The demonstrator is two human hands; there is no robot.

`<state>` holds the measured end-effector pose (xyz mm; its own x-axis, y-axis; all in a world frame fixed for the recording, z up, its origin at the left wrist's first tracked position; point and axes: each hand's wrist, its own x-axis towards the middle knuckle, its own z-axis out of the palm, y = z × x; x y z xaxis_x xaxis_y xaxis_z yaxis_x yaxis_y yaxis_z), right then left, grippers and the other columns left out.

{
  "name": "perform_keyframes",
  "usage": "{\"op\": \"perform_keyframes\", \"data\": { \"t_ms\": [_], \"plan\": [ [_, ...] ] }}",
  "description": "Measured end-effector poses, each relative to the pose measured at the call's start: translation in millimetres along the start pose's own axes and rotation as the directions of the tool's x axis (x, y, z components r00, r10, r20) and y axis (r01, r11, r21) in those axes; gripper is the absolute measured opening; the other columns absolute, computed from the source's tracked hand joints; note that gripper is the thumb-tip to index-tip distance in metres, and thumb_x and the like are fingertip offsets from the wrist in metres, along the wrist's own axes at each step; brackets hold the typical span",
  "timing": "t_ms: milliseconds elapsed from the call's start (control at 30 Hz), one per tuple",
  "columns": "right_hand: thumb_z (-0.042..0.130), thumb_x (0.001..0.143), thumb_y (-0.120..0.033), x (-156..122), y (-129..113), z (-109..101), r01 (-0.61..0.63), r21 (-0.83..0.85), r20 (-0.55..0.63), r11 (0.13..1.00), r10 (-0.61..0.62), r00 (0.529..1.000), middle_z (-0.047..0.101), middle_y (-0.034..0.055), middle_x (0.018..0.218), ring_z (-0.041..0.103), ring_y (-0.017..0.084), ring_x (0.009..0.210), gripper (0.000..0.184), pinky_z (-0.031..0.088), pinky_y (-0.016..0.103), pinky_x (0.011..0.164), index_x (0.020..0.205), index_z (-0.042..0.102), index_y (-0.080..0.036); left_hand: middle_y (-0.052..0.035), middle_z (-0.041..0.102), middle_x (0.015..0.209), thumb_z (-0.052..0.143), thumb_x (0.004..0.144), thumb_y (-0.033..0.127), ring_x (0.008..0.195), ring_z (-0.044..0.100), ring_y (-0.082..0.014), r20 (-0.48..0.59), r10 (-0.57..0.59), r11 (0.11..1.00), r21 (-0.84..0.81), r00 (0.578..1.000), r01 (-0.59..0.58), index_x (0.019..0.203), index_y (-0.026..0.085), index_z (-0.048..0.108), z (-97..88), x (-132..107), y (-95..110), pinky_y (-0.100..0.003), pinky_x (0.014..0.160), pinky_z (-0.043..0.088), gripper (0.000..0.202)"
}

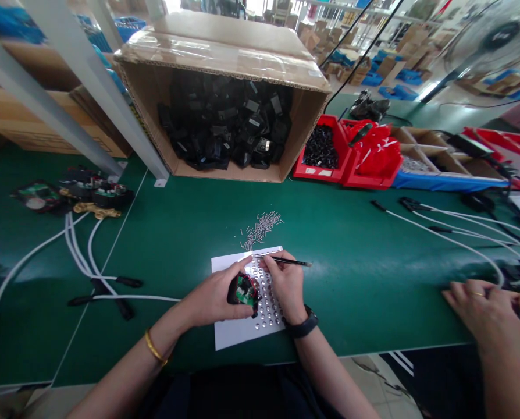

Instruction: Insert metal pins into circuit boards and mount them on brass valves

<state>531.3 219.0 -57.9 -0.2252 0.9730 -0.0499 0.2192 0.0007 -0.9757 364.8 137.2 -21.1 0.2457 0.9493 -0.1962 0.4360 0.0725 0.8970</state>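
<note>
My left hand [218, 297] is closed around a small black housing with a green circuit board [244, 291] inside, its open side facing up. Between the fingers of my right hand [286, 285] are dark tweezers [292, 262], their tips pointing left over the sheet. Beneath both hands lies a white sheet [227, 334] with rows of small round silvery pieces [266, 311]. Just beyond the sheet's far edge is a loose pile of small metal pins [262, 227].
A large cardboard box [225, 52] of black housings stands behind. Red bins [319, 171] and a divided tray [452, 180] sit right of it. White cables and circuit assemblies [96, 192] lie left. Another person's hand [495, 314] works at far right.
</note>
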Motion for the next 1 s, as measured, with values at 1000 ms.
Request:
{"op": "perform_keyframes", "data": {
  "t_ms": [1000],
  "plan": [
    [0.075, 0.068, -0.031, -32, -49, 15, -0.285, 0.597, 0.177, 0.750, 0.223, 0.959, 0.070, 0.0049, 0.084, 0.063, 0.015, 0.078, 0.021, 0.046, 0.026, 0.073, 0.074, 0.060, -0.017, -0.0102, 0.046, 0.130, 0.077, 0.061, 0.018, 0.121, 0.045, -0.0290, -0.644, -0.024, 0.975, -0.185, 0.765, -0.125, 0.126, 0.024, 0.038, 27.3, -7, -36, -0.048, 0.103, 0.036, 0.076]
  ]
}}
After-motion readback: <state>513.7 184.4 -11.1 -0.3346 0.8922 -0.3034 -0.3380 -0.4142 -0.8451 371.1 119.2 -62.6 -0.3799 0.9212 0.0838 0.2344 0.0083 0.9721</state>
